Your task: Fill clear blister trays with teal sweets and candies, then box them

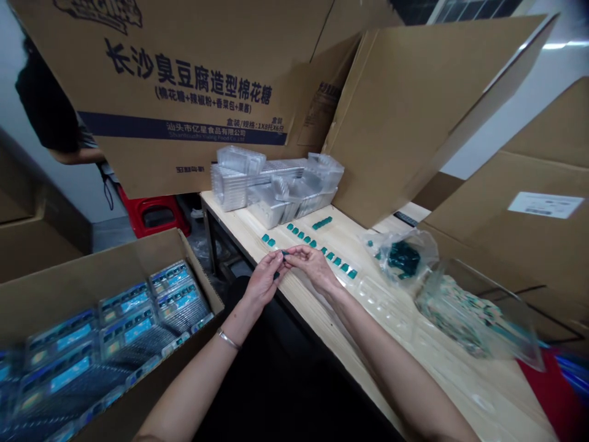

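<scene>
Above the near edge of the table, my left hand (pixel 265 277) and my right hand (pixel 314 265) meet at the fingertips. Pinched between them is a small dark green piece (pixel 284 253), too small to make out in detail. A second dark bit (pixel 276 275) shows against the fingers of my left hand. Just beyond my hands, several small teal pieces (pixel 301 235) lie in a spaced row on the wood, and a short teal strip (pixel 322 223) lies behind them. To the right sits a clear plastic bag (pixel 405 258) with more dark teal pieces inside.
Stacked clear plastic trays (pixel 276 184) stand at the table's back. A clear bin (pixel 478 307) of mixed scraps is at right. Left of the table, an open carton (pixel 193 261) holds packed blue-labelled packages. Large cartons (pixel 207 73) rise behind; a red stool (pixel 156 212) and a person's arm show beyond.
</scene>
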